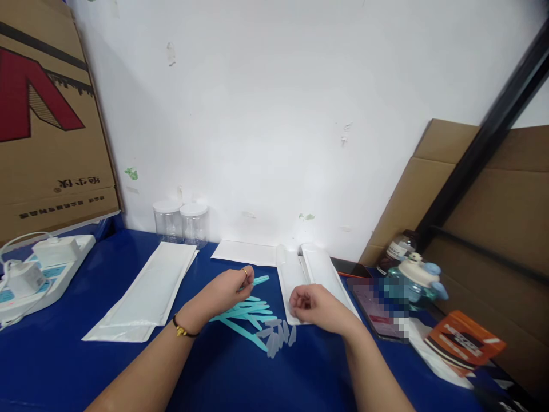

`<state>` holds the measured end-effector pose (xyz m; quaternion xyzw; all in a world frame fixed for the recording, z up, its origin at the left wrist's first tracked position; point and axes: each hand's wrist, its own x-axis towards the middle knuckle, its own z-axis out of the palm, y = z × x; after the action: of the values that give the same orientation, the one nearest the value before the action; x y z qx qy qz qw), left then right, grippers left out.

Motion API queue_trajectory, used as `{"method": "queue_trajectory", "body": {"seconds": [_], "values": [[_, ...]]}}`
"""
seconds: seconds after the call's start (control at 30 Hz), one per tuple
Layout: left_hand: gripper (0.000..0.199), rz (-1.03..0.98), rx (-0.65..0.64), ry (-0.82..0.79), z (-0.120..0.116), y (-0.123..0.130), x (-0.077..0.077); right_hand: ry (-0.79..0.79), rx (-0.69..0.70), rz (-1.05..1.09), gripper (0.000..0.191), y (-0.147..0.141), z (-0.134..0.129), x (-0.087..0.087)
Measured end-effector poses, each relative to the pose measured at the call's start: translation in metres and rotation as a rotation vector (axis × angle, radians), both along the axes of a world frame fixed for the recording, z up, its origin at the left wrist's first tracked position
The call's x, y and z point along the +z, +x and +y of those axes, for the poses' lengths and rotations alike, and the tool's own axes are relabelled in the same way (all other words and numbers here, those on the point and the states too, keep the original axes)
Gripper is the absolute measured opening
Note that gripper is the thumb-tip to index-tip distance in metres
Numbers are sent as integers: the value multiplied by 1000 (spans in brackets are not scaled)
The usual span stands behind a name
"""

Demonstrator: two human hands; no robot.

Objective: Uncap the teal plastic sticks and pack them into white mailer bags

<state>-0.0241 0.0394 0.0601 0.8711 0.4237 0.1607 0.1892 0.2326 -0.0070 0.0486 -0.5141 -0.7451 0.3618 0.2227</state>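
My left hand (234, 289) is closed, and a thin teal strip (261, 280) sticks out past its fingertips. Beneath and beside that hand lies a loose pile of flat teal strips (249, 312) with narrow, tapered ends. Several small translucent pointed sleeves (277, 337) are spread at the pile's right, between my hands. My right hand (317, 309) has its fingers curled in, over the lower part of a white packet (291, 274); whatever its fingertips may hold is hidden. Another long white packet (321, 266) lies behind the right hand.
Stacked white packets (150, 292) lie left, a flat white one (244, 252) by the wall. Two clear lidded jars (194, 226) stand behind. A power strip (71, 269) sits far left; a phone (377, 309), teal bottle (414, 280) and orange pouch (465, 340) are right.
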Motion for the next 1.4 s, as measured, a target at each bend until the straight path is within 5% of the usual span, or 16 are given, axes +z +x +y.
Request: {"method": "queue_trajectory", "body": {"seconds": [0.27,1.1,1.27,1.4], "values": [[22,-114,-100,-37,0,7,-2,-61,-199,467,37,-11,10,-1],[10,-135,-77,155,2,11,-10,-182,-223,819,29,-41,8,-11],[10,-137,-84,204,6,15,-19,-174,-228,697,30,-45,11,-15],[12,-28,10,190,20,8,-26,135,-232,201,16,-22,8,-8]]}}
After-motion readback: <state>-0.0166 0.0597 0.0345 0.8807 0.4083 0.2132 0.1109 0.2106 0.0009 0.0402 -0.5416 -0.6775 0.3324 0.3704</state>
